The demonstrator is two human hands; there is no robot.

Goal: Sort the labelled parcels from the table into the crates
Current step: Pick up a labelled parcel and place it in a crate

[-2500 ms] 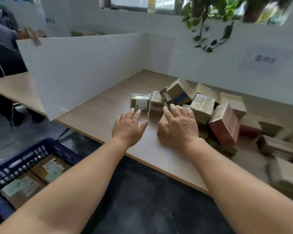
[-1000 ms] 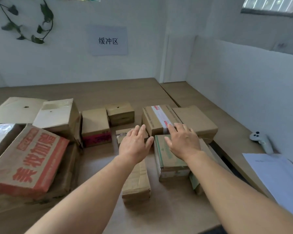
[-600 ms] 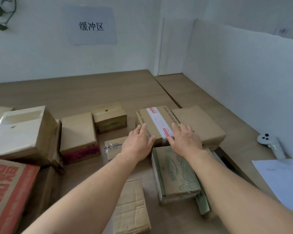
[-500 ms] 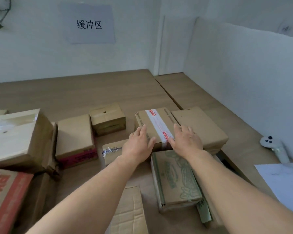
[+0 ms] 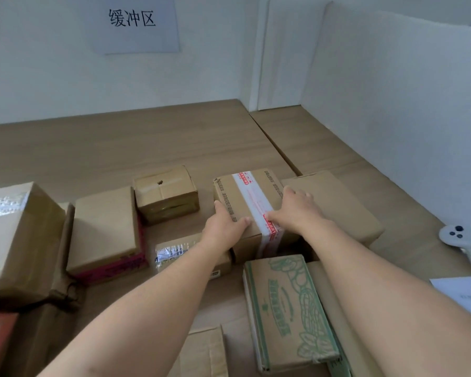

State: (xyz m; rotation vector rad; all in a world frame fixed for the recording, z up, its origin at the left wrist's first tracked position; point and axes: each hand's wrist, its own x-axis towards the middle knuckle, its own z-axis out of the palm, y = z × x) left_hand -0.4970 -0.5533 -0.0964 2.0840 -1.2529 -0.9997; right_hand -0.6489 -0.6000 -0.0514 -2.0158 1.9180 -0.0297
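1. White walls enclose a wooden table [image 5: 152, 142]; a paper sign [image 5: 133, 23] with three printed characters hangs on the back wall, and a white partition [image 5: 392, 91] stands along the right side.
2. Taped box [image 5: 252, 202]: sits on the table at centre, sealed with a white-and-red tape strip across its top.
3. Left hand [image 5: 223, 227]: grips the near left edge of the taped box, thumb on top, fingers curled down the left side.
4. Right hand [image 5: 297, 210]: grips the right edge of the same box, thumb on the tape, fingers wrapped over the far right side.
5. Plain box [image 5: 346, 205]: lies just beside the taped box on its right.
6. Green-printed box [image 5: 288, 308]: lies nearer the camera, between the forearms.
7. Small box [image 5: 165, 194]: stands left of the taped box, apart from it.
8. Pink-edged box [image 5: 106, 229]: lies further left.
9. White controller [image 5: 462, 240]: rests at the right table edge, beside a paper sheet [image 5: 465, 295].
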